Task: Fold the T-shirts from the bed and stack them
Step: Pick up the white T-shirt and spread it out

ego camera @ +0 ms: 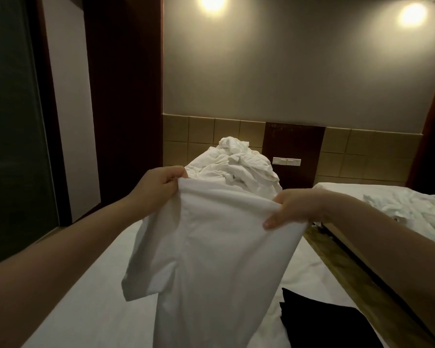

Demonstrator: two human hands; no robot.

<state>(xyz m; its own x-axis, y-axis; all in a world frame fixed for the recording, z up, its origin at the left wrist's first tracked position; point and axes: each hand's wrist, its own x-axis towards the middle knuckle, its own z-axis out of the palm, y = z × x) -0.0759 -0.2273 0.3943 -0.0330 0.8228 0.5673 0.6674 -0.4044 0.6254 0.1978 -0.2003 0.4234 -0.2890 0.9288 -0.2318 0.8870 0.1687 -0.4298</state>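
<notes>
At centre left the left hand (158,189) pinches one top corner of a white T-shirt (211,259), fingers curled over the cloth. At centre right the right hand (301,209) pinches the other corner, thumb on the near face, slightly lower in the frame. The shirt hangs between them over the bed (86,297), its long axis running straight down past the bottom edge. Folding it likely means laying it on the bare sheet left of the black folded cloth (319,320) at lower right.
</notes>
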